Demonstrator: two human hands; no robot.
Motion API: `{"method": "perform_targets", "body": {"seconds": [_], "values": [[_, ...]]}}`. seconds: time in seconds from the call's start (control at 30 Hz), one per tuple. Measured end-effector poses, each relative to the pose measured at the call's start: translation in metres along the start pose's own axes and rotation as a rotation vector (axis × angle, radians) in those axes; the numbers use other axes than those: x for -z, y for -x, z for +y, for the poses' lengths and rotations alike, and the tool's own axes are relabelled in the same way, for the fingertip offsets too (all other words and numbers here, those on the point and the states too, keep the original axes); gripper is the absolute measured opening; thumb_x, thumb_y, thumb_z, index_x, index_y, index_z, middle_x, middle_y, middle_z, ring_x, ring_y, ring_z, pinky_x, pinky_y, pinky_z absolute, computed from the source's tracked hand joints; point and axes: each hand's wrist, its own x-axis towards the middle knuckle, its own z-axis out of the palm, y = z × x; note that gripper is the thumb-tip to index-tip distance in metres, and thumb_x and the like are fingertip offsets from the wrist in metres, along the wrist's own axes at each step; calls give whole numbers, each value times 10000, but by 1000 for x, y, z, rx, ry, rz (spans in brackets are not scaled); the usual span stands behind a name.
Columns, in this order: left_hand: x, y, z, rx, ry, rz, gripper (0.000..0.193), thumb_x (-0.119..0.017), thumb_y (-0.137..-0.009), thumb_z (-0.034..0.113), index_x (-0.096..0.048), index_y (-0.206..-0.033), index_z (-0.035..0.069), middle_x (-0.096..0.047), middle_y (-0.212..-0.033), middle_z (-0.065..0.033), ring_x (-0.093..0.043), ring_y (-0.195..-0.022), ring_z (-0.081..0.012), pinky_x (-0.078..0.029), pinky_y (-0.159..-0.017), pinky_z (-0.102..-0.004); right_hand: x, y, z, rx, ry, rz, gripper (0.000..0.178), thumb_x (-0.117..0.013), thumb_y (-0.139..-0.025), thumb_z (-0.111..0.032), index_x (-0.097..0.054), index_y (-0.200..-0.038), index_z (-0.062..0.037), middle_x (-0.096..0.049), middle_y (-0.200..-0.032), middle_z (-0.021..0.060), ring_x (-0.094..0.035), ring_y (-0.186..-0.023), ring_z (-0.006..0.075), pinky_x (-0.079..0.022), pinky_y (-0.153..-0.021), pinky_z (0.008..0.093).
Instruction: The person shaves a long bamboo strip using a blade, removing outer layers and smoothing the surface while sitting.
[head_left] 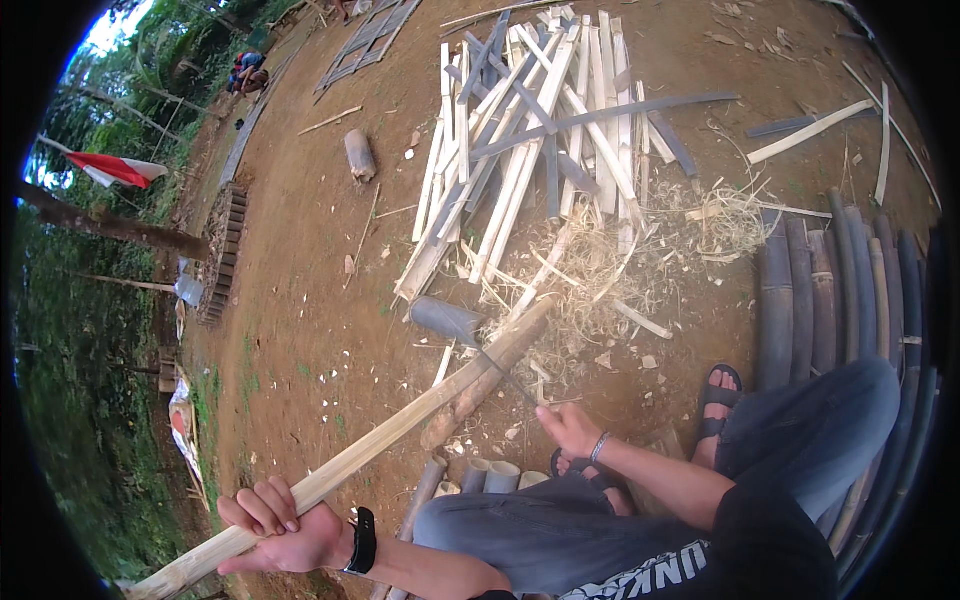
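Observation:
My left hand (285,528), with a dark watch at its wrist, is closed around a long pale bamboo strip (370,445). The strip runs from the lower left up to the middle, lying over a short wooden log (460,410). In my right hand (572,430), which has a bracelet at the wrist, is a knife (512,378); its handle is mostly hidden by the fingers. The thin dark blade reaches across the strip near the log. Beyond the strip lies a dark bamboo piece (445,318). Curly bamboo shavings (590,270) are heaped past the log.
A large pile of split bamboo strips (545,130) lies ahead. Dark bamboo poles (800,290) line the right side. Cut bamboo tubes (500,477) stand by my knee. A short log (359,155) lies on the dirt; a red and white flag (115,168) hangs far left.

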Motion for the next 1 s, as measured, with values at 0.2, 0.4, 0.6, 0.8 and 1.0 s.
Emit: {"method": "perform_targets", "body": {"seconds": [0.2, 0.4, 0.6, 0.8, 1.0], "values": [[7, -3, 0, 19, 15, -19, 566, -394, -881, 662, -271, -695, 143, -254, -525, 41, -229, -406, -45, -207, -434, -205, -5, -10, 2, -142, -29, 6, 758, -360, -902, -639, -478, -478, -21, -414, -413, 80, -455, -424, 203, -365, -462, 434], [7, -4, -3, 27, -26, -21, 572, -379, -880, 671, -277, -692, 140, -267, -527, 37, -236, -407, -54, -204, -433, -208, 13, -43, 45, -157, 153, 61, 747, -367, -896, -653, -489, -485, -41, -388, -409, 60, -434, -408, 189, -366, -426, 423], [3, -6, -2, 7, -30, -1, 570, -370, -887, 663, -280, -685, 137, -274, -525, 28, -256, -415, -61, -206, -436, -204, -15, -15, 10, 115, 71, -41, 661, -420, -904, -605, -552, -552, -60, -434, -424, 28, -452, -389, 164, -365, -402, 387], [3, -8, 1, 28, 21, -115, 600, -301, -882, 697, -275, -672, 135, -265, -541, 21, -254, -440, -74, -195, -434, -228, 16, -70, 54, -205, 70, 56, 682, -438, -903, -585, -567, -585, 4, -434, -426, 60, -450, -383, 200, -380, -409, 396], [0, -6, -3, 20, -89, -11, 617, -247, -881, 709, -263, -668, 130, -257, -539, 17, -254, -440, -82, -200, -436, -227, 7, -11, -14, 102, 51, -122, 696, -423, -901, -604, -516, -533, -20, -426, -412, 78, -460, -384, 208, -370, -404, 407]]}}
